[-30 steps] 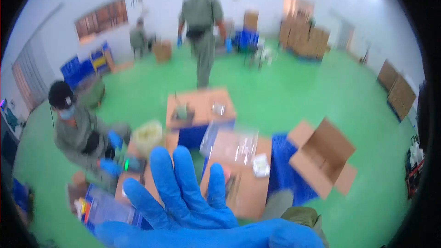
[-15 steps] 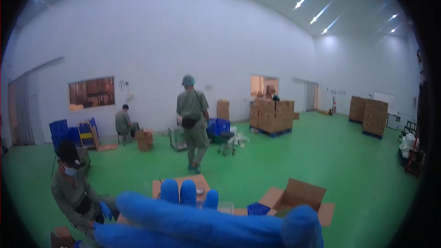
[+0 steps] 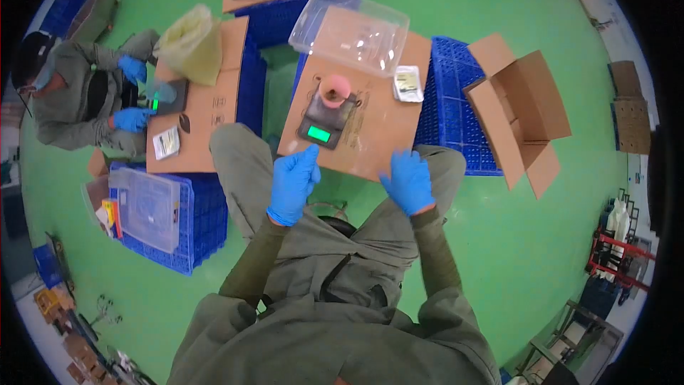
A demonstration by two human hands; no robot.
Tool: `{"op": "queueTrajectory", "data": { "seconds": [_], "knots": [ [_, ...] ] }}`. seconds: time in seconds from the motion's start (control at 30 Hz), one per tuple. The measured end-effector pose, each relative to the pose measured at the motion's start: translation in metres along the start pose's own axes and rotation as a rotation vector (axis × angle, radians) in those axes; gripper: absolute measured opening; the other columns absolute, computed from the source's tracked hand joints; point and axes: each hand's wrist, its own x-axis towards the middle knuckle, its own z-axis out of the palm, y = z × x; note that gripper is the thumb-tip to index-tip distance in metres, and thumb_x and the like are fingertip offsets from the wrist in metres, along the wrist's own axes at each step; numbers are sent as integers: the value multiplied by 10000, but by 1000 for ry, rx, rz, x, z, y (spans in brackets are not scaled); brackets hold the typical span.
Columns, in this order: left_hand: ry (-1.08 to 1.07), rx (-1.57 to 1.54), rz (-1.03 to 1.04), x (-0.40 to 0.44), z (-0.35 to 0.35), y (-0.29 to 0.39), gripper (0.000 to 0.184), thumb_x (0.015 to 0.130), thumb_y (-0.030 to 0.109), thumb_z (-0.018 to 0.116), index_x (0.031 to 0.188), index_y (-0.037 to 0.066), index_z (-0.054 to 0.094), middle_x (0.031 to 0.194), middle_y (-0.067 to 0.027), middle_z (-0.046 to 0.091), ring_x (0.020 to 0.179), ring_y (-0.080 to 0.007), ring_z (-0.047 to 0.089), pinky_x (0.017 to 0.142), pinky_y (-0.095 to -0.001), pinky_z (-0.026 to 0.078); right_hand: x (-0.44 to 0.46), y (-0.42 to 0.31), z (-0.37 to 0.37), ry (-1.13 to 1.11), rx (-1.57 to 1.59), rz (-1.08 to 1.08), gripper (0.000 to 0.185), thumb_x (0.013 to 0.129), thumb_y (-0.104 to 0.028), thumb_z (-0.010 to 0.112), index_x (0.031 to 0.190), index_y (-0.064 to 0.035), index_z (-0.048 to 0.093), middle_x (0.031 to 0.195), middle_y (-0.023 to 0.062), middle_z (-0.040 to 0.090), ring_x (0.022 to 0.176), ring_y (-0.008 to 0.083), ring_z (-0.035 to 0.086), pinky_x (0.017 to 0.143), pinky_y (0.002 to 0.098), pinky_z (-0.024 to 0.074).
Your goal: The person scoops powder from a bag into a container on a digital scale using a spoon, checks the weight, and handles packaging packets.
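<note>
My left hand [image 3: 291, 185], in a blue glove, is just below the near edge of a black digital scale [image 3: 328, 120] with a lit green display. Its fingers are curled together; whatever they might hold is hidden. On the scale stands a pink cup [image 3: 334, 90] with something dark inside. My right hand [image 3: 408, 182], also gloved in blue, is at the near right corner of the cardboard sheet [image 3: 377, 132], fingers apart and slightly blurred. A white and silver packet [image 3: 408, 84] lies on the sheet's right side, beside a clear plastic bin [image 3: 306, 25].
An open cardboard box [image 3: 531, 107] stands at right on blue crates [image 3: 456, 114]. To the left, a seated co-worker [image 3: 85, 93] in blue gloves handles a cup on another scale [image 3: 171, 97], near a yellowish bag [image 3: 191, 43]. A lidded blue crate [image 3: 203, 214] stands at lower left.
The view has tipped from the room down to the work surface. A blue-gloved hand that was close before the camera is gone from there; both my hands are now low, near the cardboard.
</note>
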Motion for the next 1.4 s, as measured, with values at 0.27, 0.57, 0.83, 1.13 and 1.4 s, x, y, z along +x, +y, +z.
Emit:
{"op": "queueTrajectory", "data": {
  "seconds": [0.27, 0.57, 0.83, 1.13, 1.4],
  "knots": [
    [-111, -415, -217, 34, -12, -92, 475, 1040, 474, 440, 1226, 59, 575, 1113, -78, 635, 911, -134, 603, 741, -264, 458, -53, -27, 26, 302, 391, -6, 498, 1012, -241, 495, 1445, 0, 440, 1428, 202, 513, 1330, 288, 479, 1129, 388, 348],
    [-569, -866, 19, 12, 24, 7, 834, 995, 642, 326, 1530, 5, 265, 1516, -228, 384, 1410, -346, 377, 1189, -443, 265, 18, 106, 97, 499, -52, -266, 629, 999, -329, 529, 1473, 46, 353, 1522, 242, 373, 1423, 374, 345, 1180, 467, 254],
    [-222, 973, 508, 13, 45, -198, 645, 1017, 457, 415, 1519, 62, 324, 1533, -156, 394, 1399, -308, 390, 1160, -428, 308, -35, -3, 142, -746, 1980, -269, 518, 1075, -299, 360, 1535, -67, 301, 1557, 149, 348, 1427, 225, 347, 1155, 342, 312],
    [-301, -303, -128, -6, 3, -141, 594, 1064, 440, 329, 1506, 43, 340, 1544, -123, 375, 1414, -255, 361, 1156, -405, 315, -95, -57, 69, 204, 795, -182, 473, 1024, -206, 420, 1446, 8, 422, 1486, 164, 456, 1372, 295, 440, 1149, 436, 326],
    [-571, -513, -163, -51, 38, -63, 713, 1047, 527, 289, 1553, 27, 231, 1552, -161, 353, 1420, -269, 376, 1156, -425, 319, -51, 98, 77, 470, -261, -262, 538, 959, -203, 569, 1439, 6, 445, 1493, 211, 435, 1392, 356, 399, 1167, 463, 284]
  ]
}}
